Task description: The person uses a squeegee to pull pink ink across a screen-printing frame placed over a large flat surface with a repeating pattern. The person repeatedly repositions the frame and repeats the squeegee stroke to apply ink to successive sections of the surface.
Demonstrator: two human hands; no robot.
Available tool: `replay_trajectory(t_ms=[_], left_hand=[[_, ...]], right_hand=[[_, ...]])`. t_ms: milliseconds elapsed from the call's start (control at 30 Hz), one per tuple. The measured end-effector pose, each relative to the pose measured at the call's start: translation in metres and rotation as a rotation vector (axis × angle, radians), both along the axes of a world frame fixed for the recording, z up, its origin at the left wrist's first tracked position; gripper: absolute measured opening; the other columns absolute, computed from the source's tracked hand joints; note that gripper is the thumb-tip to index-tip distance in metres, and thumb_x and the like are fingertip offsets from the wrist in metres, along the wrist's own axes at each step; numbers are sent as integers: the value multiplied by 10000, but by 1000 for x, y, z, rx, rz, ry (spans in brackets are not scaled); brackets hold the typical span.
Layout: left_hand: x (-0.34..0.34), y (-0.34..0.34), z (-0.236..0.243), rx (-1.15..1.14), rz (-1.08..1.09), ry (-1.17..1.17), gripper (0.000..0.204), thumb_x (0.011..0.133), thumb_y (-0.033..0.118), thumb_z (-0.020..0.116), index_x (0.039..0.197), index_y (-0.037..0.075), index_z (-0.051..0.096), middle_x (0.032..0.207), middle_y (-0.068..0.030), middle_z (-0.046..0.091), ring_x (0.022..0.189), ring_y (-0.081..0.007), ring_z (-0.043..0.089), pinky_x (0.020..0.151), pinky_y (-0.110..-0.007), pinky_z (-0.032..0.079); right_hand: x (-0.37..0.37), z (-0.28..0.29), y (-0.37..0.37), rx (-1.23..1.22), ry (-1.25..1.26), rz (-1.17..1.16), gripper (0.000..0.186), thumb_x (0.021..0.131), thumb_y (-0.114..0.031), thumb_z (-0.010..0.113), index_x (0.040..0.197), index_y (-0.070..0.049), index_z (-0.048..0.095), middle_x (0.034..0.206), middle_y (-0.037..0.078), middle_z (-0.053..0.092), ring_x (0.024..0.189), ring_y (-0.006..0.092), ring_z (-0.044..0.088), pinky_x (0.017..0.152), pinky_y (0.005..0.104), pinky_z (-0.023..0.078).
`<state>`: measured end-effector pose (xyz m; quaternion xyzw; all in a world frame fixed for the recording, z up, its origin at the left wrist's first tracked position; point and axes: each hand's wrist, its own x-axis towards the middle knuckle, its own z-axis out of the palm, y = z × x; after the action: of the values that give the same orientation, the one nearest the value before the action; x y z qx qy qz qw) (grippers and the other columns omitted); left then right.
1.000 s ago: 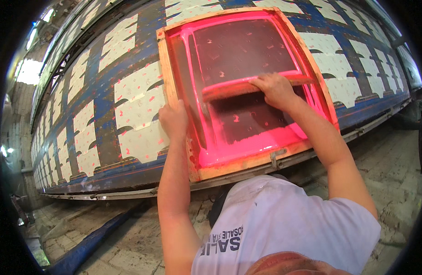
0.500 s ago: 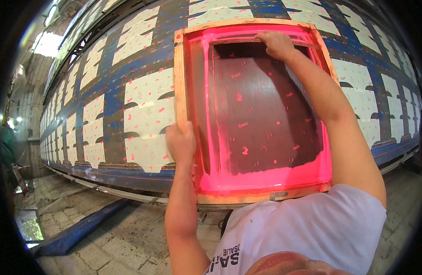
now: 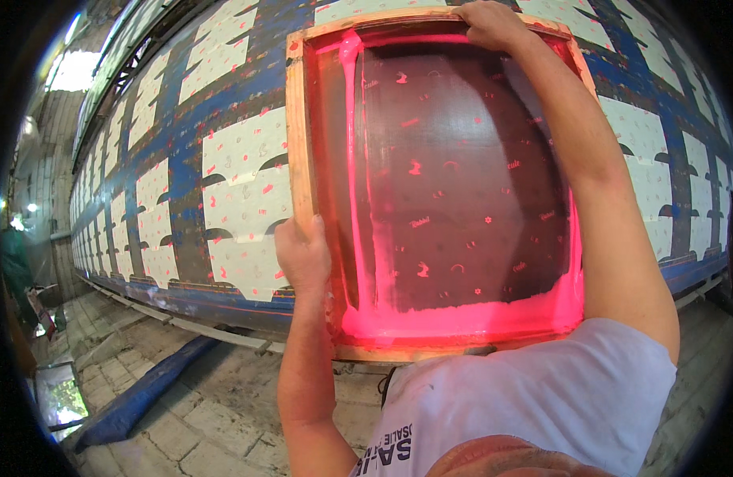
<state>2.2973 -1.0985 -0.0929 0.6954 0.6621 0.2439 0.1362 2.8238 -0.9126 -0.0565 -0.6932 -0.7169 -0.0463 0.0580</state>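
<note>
A wooden screen-printing frame (image 3: 300, 151) spans the middle of the head view, in front of my body. Its dark mesh (image 3: 470, 187) carries small printed motifs. Bright pink ink (image 3: 462, 322) lies thick along the near side and in streaks down the left and right sides. My left hand (image 3: 304, 253) is closed around the left rail, near its lower part. At the far rail, my right hand (image 3: 497, 25) is closed over the wood, fingers on top and thumb toward the inside. Whether it also touches the squeegee there cannot be made out.
Pale cut fabric pieces (image 3: 243, 199) with pink prints lie in rows on a long blue-stained table (image 3: 187, 151), left and right of the frame. Below the table edge, a blue wrapped bundle (image 3: 143, 397) lies on the brick floor (image 3: 223, 429).
My right hand has moved farther away, from the squeegee inside the frame to the far rail. The frame looks larger and closer, and has shifted over the fabric. My left hand keeps its grip.
</note>
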Motion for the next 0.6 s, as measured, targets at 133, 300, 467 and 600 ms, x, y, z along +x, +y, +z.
replay_trajectory(t_ms=[133,300,467,600], left_hand=[[0,-1,3,-12,-11,-6,388,1040,276,786,1181,-80,721,1097,-228,693,1031,-388,675,950,-479,533],[-2,1,3,-18,-14,50,469,1050,377,741,1160,-78,714,1131,-276,684,1090,-475,660,975,-552,521],[-6,2,-2,-9,-15,47,556,1044,445,722,1141,-102,709,1166,-322,692,1133,-518,667,996,-588,529],[-8,6,-2,-32,-27,87,574,1038,460,721,1166,-100,722,1195,-334,704,1171,-521,676,1028,-588,539]], right_hand=[[-9,10,-18,-107,74,66,425,886,-93,657,1282,-143,802,1175,198,816,1152,431,759,987,562,596],[-46,16,-92,-165,123,95,377,845,-104,669,1189,-105,821,1144,197,823,1132,429,778,970,576,613],[-98,25,-194,-160,111,139,333,818,-78,675,1115,-94,824,1049,226,822,1051,440,794,927,581,627],[-139,24,-272,-194,125,113,317,812,-86,698,1107,-96,812,1062,194,822,1056,429,790,918,579,628]])
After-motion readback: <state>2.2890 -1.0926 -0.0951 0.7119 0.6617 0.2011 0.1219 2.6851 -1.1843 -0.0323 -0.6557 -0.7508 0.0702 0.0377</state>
